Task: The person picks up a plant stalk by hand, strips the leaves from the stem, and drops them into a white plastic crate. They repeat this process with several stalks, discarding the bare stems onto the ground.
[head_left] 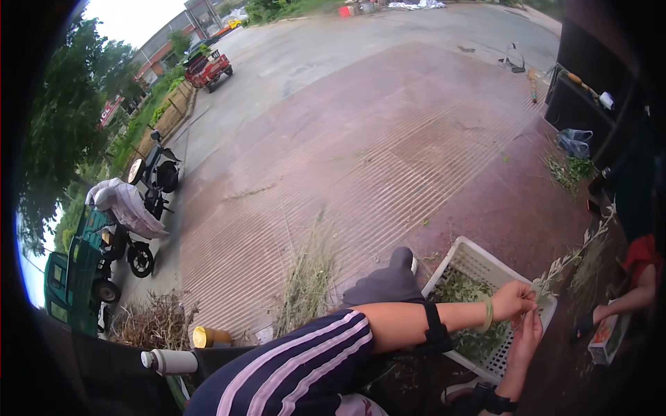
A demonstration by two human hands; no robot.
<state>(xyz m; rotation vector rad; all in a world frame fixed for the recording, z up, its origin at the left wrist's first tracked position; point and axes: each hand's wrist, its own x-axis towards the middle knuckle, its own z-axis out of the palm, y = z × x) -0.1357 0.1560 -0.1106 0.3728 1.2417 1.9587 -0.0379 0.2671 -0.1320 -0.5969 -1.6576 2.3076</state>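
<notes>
My left hand [512,299], with a pale bracelet at its wrist, is closed in a pinch on a leafy plant stem [563,267]. Close beside it my right hand [526,338], a dark band around the wrist, also has its fingers closed at the lower end of the stem. The fine detail between the fingertips is too small to make out. Pale green leaves run along the stem, which points up and right. Beneath both hands stands a white plastic crate [479,251] with loose green leaves [458,295] in it.
A pile of long stalks [309,274] lies left of the crate, with brown dry stalks [154,322] farther left. Near my sleeve are a white flask [173,361] and a yellow tub [208,338]. Another person's leg [628,301] is at right. Parked vehicles line the left.
</notes>
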